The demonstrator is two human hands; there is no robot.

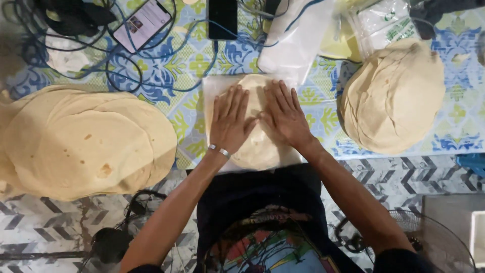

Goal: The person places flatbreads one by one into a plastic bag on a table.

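Hands point(257, 119) flat on bagged flatbread point(258, 149)

Lit phone point(142, 24), perhaps bagged packets point(381, 25)

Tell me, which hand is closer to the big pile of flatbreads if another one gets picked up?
Probably the left hand. Both hands press flat on the flatbread in the bag, but the large stack lies on the left hand's side, with the right hand farther away.

Two flatbread stacks point(81, 144) point(396, 96) flank the patterned tablecloth point(177, 65), with a phone point(142, 24) among what seem blue cables point(126, 76).
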